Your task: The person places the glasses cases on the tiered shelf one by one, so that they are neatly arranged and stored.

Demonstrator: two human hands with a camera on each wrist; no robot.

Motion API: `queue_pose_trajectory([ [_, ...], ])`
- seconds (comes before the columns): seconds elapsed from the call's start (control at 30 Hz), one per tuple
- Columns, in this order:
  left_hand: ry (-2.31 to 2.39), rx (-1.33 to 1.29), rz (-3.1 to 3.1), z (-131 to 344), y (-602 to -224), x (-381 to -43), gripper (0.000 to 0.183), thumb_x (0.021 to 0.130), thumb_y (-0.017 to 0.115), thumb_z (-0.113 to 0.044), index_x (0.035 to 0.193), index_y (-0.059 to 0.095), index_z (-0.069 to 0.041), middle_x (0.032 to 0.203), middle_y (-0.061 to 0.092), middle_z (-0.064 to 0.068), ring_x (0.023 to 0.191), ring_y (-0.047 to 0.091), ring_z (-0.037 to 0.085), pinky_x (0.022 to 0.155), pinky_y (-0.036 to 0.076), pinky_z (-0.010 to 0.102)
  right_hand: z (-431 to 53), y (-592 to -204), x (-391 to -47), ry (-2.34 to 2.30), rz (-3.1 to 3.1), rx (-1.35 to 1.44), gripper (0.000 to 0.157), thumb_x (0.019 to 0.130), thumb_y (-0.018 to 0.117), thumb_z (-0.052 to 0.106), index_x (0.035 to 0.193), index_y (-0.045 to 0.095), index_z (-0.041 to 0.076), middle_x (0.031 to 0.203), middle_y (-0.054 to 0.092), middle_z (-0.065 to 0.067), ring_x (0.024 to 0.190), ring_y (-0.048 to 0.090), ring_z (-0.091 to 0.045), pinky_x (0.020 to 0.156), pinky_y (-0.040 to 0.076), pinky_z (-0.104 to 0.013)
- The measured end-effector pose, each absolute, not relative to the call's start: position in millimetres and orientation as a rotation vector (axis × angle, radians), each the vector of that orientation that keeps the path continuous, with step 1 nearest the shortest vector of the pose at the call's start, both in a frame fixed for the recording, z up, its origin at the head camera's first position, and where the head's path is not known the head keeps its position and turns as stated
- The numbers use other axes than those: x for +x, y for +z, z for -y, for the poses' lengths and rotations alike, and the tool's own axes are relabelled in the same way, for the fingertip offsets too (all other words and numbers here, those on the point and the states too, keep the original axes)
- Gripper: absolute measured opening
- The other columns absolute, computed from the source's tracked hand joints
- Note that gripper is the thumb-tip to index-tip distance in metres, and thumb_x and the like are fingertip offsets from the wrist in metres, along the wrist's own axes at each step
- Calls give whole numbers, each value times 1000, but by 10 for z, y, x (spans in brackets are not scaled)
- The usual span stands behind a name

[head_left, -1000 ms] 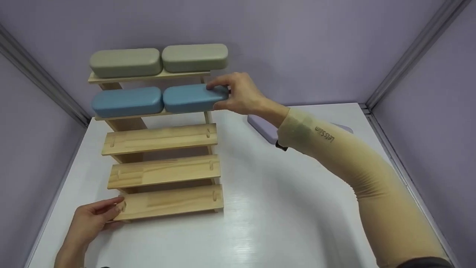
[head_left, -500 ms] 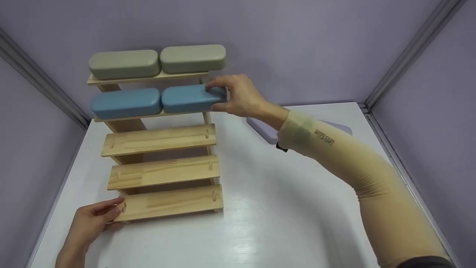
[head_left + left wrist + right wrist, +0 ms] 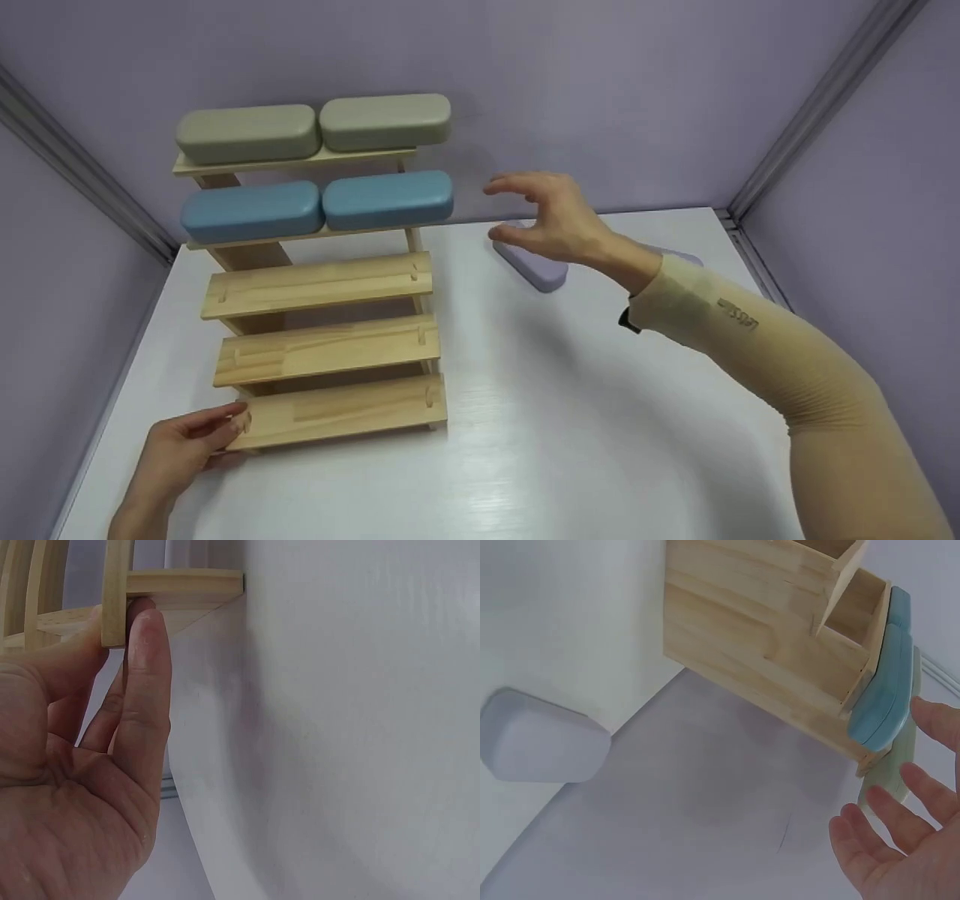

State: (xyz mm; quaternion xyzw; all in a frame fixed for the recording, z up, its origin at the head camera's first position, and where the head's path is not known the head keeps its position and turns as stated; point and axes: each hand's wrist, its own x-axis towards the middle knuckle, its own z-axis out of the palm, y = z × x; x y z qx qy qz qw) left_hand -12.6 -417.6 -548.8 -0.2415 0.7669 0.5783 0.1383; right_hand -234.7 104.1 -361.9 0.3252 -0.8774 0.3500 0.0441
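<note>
My left hand [image 3: 176, 450] pinches the left end of the lowest board [image 3: 341, 411] of a wooden stepped rack. In the left wrist view, the thumb and fingers of the left hand [image 3: 97, 742] lie on either side of the board's end. My right hand [image 3: 559, 217] hangs in the air to the right of the rack, thumb and fingers apart, holding nothing. Nearest to it on the rack is a blue glasses case [image 3: 388, 201], beside another blue case [image 3: 251, 212] on the second tier. Two green cases [image 3: 247, 135] [image 3: 386, 122] sit on the top tier.
On the white table [image 3: 540, 420], a purple case [image 3: 538, 268] lies below the right hand. Another purple case [image 3: 679, 256] is mostly hidden behind the right forearm. The lower three boards, including the middle one [image 3: 322, 349], bear no cases. Purple walls [image 3: 600, 97] enclose the table.
My right hand has let go of the right blue case and moved away to the right, fingers spread. That case stays on its tier. The left hand keeps its grip on the lowest board.
</note>
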Motion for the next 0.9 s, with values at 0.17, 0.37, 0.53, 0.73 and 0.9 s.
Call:
queue_pose_trajectory([
  [0.17,1666,-718,-2211,4189,-5500,-134,30,105,80,-9,133,84,-21,98,76,-24,91,76,-4,84,74,26,-1354,-3774,-2302,1175,2729,888,50,96,89,17,144,77,12,153,74,-7,148,65,-31,121,60,-58],
  [0.37,1690,-736,-2177,4198,-5493,-140,30,105,82,-9,132,85,-21,98,77,-25,91,74,-6,84,74,26,-1713,-3945,-2245,1208,2781,743,48,95,90,15,141,78,11,150,76,-11,145,65,-36,122,59,-59],
  [0.53,1681,-722,-2184,4195,-5492,-137,34,105,81,-11,139,80,-13,100,75,-25,93,74,-6,86,74,26,-2061,-4105,-2205,1238,2807,590,47,95,91,12,139,78,8,145,77,-14,141,66,-40,122,58,-58],
  [0.73,1670,-692,-2217,4184,-5497,-135,37,106,80,-12,143,77,-9,101,76,-26,93,74,-5,86,74,27,-2468,-4290,-2200,1210,2855,473,48,97,89,16,142,76,7,150,74,-18,143,65,-41,127,54,-60],
  [0.9,1679,-700,-2203,4182,-5492,-145,35,106,80,-10,141,79,-11,101,76,-26,93,74,-6,86,74,27,-2811,-4489,-2228,1141,2911,362,49,99,88,23,144,75,7,152,71,-21,141,63,-44,124,52,-65],
])
